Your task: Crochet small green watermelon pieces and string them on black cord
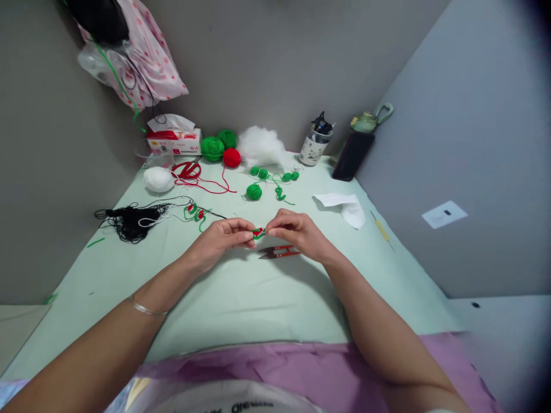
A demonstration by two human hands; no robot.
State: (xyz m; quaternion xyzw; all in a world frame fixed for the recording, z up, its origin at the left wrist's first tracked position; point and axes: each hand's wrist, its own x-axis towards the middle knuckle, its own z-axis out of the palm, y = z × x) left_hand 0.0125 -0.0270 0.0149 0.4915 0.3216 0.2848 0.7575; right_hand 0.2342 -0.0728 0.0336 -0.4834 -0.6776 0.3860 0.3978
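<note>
Between my two hands is a small red and green crochet piece (258, 233) with a pale edge. My left hand (221, 241) pinches its left end between thumb and fingers. At its right end, my right hand (297, 232) is closed in a pinch; the fingertips are too small to show whether a needle or yarn is in them. Just below lies a pair of thread snips (279, 252) with orange-red handles, partly behind my right hand. Left of my left hand rest similar red and green crochet pieces (196, 213) and a tangle of black yarn (133, 221).
Green yarn balls (212, 148), a red yarn ball (231, 158), white stuffing (262, 147) and a tissue box (175, 141) line the back. Green crochet pieces (253, 191) lie before them. Red scissors (187, 170) and white yarn (158, 179) sit left; a yellow-handled crochet hook (381, 229) lies right.
</note>
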